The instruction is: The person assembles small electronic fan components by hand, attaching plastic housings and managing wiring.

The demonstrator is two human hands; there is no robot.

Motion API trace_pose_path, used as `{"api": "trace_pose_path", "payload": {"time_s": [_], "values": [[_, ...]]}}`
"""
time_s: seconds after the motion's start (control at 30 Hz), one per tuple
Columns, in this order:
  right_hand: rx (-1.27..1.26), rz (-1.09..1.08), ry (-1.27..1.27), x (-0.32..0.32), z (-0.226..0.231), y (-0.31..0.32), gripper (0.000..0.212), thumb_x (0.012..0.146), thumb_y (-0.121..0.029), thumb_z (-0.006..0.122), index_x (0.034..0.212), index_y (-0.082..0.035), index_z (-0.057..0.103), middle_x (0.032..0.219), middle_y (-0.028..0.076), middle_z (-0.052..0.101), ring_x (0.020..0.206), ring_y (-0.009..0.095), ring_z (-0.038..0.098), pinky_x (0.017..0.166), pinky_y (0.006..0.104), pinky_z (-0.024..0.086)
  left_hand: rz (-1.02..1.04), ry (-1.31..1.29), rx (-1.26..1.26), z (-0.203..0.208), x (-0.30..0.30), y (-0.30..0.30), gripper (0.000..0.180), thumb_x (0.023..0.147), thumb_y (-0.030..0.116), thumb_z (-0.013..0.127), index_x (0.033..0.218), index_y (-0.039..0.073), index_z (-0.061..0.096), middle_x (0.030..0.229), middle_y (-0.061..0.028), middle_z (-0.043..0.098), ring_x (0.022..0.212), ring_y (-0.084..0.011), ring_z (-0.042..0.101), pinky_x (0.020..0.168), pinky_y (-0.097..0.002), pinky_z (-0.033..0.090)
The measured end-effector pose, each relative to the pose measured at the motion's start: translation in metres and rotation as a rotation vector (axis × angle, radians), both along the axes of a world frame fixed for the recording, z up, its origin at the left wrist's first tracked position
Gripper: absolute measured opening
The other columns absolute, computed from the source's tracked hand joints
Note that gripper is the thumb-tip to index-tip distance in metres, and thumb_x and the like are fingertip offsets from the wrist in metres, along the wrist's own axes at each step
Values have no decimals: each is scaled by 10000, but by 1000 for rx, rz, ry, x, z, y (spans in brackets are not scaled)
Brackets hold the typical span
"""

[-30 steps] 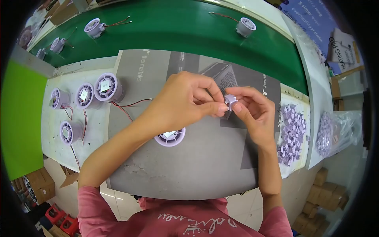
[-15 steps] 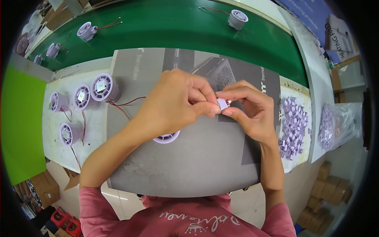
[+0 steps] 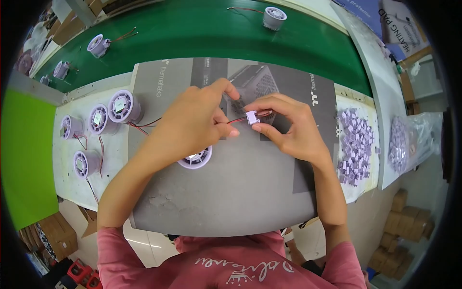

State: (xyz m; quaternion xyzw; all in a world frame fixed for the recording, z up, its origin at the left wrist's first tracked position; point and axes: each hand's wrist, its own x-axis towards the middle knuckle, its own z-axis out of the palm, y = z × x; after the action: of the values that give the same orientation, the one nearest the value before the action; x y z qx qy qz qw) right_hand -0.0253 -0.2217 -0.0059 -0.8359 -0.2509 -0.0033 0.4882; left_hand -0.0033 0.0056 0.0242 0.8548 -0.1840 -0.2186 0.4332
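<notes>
The tabletop [image 3: 72, 168] is pale, and a big grey printed sheet [image 3: 231, 192] lies across its middle as a work mat, reaching from the near edge almost to the far one; beyond the far edge runs a green conveyor belt [image 3: 202, 33] carrying several small round fans with their leads trailing. Along the left edge of the tabletop stand four lilac fan units [image 3: 124, 107], grouped close, red and black wires curling between them. At the right edge sits a heap of small lilac connector housings [image 3: 355, 139], and just past it a clear bag [image 3: 402, 142] of more of the same. Under the near edge, on the floor, I can make out brown cartons on both sides. On the mat, half hidden beneath the left wrist, lies one more round fan [image 3: 195, 158] — its red and black lead [image 3: 236, 120] rises to the hands, which are drawn close together over the middle of the mat. The left hand [image 3: 192, 123] pinches the lead just behind its end; the right hand [image 3: 288, 127] is clamped, thumb and forefinger, on a small white connector [image 3: 252, 117]. To my eye, the step goes best if the wire is gripped near its tip so it cannot buckle, the housing is held square to it, and the push is straight — a slanted entry would likely bend the terminals, which are too small to see here.
</notes>
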Motion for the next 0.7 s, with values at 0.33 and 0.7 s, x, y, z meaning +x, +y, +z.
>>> {"api": "trace_pose_path", "payload": {"time_s": [0.33, 0.7], "values": [[-186, 17, -247, -3, -1, 3, 309, 696, 13, 774, 984, -74, 702, 1022, 65, 659, 1093, 278, 562, 955, 425, 435, -60, -377, 416, 16, -36, -6, 539, 722, 301, 844, 1136, 88, 571, 875, -99, 728, 823, -344, 673, 689, -441, 498], [-265, 131, -257, -15, -11, 21, 324, 723, -94, 774, 1021, -56, 653, 953, 101, 653, 1026, 271, 597, 1003, 421, 368, -166, -597, 370, -4, -48, 0, 297, 712, 140, 784, 941, 26, 632, 976, -154, 648, 947, -337, 647, 718, -474, 525]]}}
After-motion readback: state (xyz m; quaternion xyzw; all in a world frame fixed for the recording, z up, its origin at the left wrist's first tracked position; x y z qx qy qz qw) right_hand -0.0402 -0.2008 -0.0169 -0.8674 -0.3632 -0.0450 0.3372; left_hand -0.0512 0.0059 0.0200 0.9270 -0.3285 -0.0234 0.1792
